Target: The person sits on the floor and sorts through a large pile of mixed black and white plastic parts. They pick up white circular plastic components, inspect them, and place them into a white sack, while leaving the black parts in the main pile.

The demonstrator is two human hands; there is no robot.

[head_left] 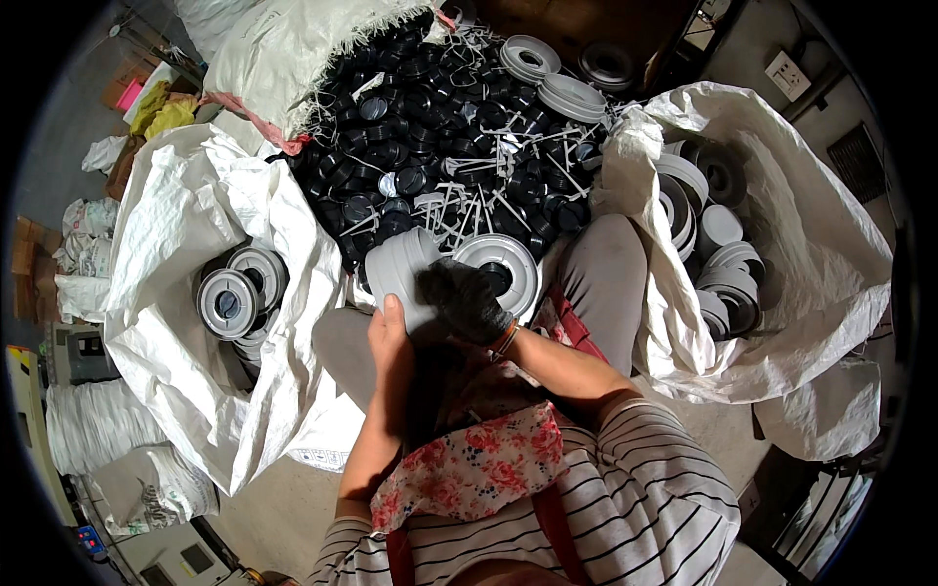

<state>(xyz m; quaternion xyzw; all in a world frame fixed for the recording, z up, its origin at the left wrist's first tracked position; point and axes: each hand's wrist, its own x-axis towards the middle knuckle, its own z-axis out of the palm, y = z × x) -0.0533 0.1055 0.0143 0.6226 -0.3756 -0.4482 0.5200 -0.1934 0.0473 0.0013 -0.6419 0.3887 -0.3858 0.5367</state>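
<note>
A grey, round plastic part [396, 269], cup-like with a stepped side, is tilted in front of my lap. My bare left hand [391, 342] grips it from the near side, its thumb up along the wall and the other fingers mostly hidden. On the part's right side is my right hand [467, 301] in a black glove, fingers curled in against it; what they pinch, if anything, is hidden. Just beyond that glove lies a grey flanged ring [523, 262] with a black centre. Behind it spreads a heap of black round caps [391, 127] mixed with grey branched plastic sprues [469, 210].
To the left, an opened white woven sack [166, 293] holds grey discs [228, 303]. Another white sack [811, 254] at the right contains grey round parts [723, 227]. Grey rings [572, 98] rest on the heap's far right. A full sack [264, 59] leans at the back left.
</note>
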